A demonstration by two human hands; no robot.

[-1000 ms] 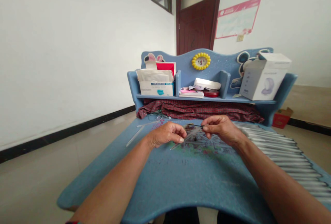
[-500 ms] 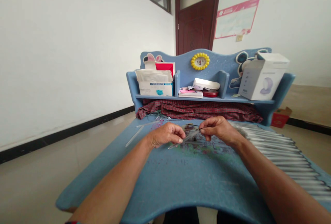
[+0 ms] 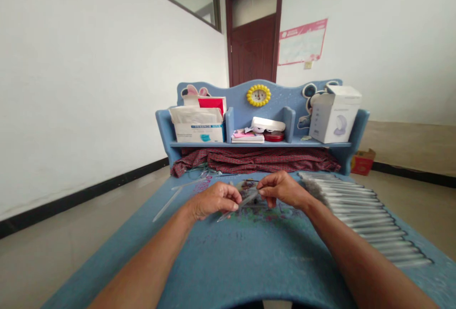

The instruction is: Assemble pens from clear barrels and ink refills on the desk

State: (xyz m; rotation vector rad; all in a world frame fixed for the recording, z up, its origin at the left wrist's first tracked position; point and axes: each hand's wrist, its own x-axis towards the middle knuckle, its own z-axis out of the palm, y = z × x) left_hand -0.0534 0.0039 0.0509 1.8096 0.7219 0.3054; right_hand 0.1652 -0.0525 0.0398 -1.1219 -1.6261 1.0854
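A slim clear plastic tube (image 3: 247, 199) slants between my two hands, just above the blue desk (image 3: 249, 256). My left hand (image 3: 217, 199) pinches it partway along, and its pointed end sticks out below the fingers. At the upper end, my right hand (image 3: 285, 189) grips the tube between thumb and fingertips. Beside the right wrist lies a grey fuzzy bundle (image 3: 315, 191). A long row of similar clear tubes with dark ends (image 3: 363, 218) covers the desk's right side. To the left rests a loose clear strip (image 3: 166, 204), its kind unclear.
Behind the hands, a checked cloth (image 3: 256, 159) is bunched under the shelf (image 3: 199, 144). On the shelf stand a mask box (image 3: 199, 132), a red round tin (image 3: 273, 136) and a white carton (image 3: 335, 116). A red box (image 3: 362, 162) sits on the floor.
The view has turned, so everything appears further left and slightly lower. Both hands keep their pinch on the clear tube, with little visible change between them.
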